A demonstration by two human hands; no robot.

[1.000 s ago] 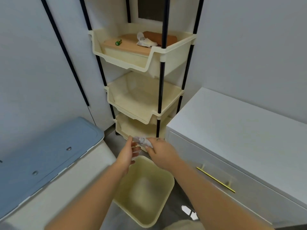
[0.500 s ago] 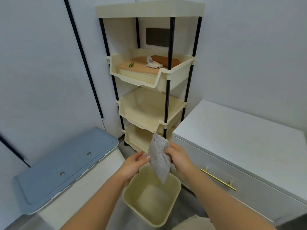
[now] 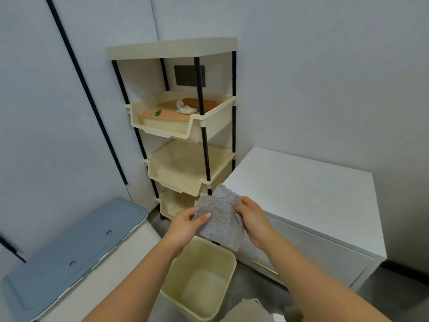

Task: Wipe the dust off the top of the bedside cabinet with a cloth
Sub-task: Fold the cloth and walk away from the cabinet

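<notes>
Cloth: grey dimpled cloth, held up between both hands over the cream bin, near the cabinet's front left corner.
Left hand: pinches the cloth's left edge, thumb in front.
Right hand: grips the bunched right edge.
Cabinet: white bedside cabinet top on my right, not yet wiped.
Step, my read: opening out the cloth.
Doing it well: I'd fold it flat and wipe from the wall side forward in overlapping strokes.

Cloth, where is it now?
Head view, lower centre: the grey cloth is held by left hand and right hand above the beige bin, beside the white cabinet.
</notes>
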